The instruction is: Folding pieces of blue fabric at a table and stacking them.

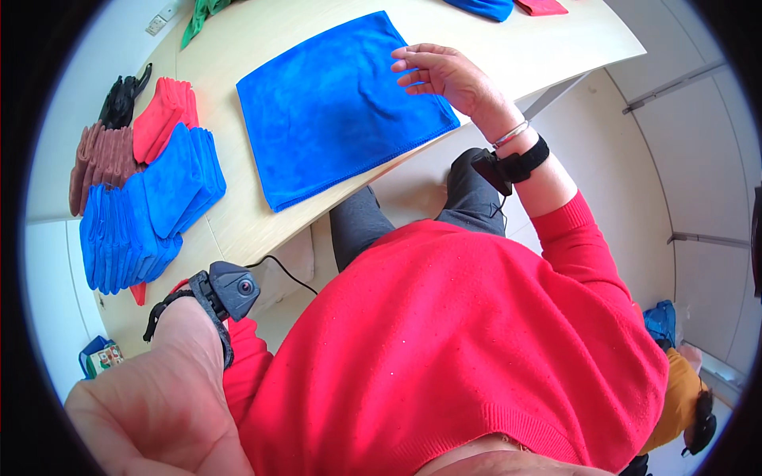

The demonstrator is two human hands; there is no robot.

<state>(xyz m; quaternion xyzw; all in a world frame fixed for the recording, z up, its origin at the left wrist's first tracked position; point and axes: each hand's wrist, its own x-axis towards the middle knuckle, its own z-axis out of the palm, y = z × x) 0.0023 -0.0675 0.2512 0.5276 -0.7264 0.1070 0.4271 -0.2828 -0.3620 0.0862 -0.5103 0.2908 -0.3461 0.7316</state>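
Observation:
A blue cloth (333, 111) lies spread flat on the pale table, with soft wrinkles toward its right side. Just over its right part hovers my right hand (444, 75), fingers loosely bent and apart, holding nothing. Whether the fingertips touch the cloth is unclear. My left hand (159, 412) is raised close to the camera at the lower left, away from the cloth. Its fingers are mostly hidden or cut off by the frame edge. Each wrist wears a strapped black device; the left one (234, 289) has a lens.
Folded blue cloths (127, 230), brown cloths (103, 163) and red cloths (167, 115) are stacked at the table's left, beside a black bundle (125, 99). Green cloth (202, 20) and more blue cloth (484, 8) lie at the far edge. White cabinets (675, 127) stand right.

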